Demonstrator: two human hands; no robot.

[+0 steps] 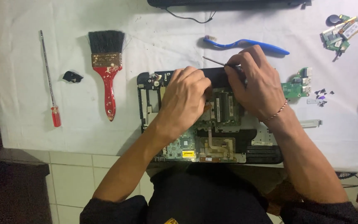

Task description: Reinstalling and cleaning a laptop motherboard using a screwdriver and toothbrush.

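Note:
An opened laptop base [150, 103] with its bare circuit board [195, 145] lies on the white cloth in front of me. My left hand [185, 97] rests on the board's middle with its fingers curled down; I cannot see anything in it. My right hand [255, 83] holds a thin metal tool [213, 61] that points up and left over the laptop's far edge. A thin bracelet circles my right wrist.
Left of the laptop lie a red-handled paintbrush [107, 70], a small black piece [72, 76] and a long red-handled screwdriver [49, 81]. A blue toothbrush [249, 43] lies behind. Green circuit boards [297, 87], [340, 33] and small screws [322, 97] sit right.

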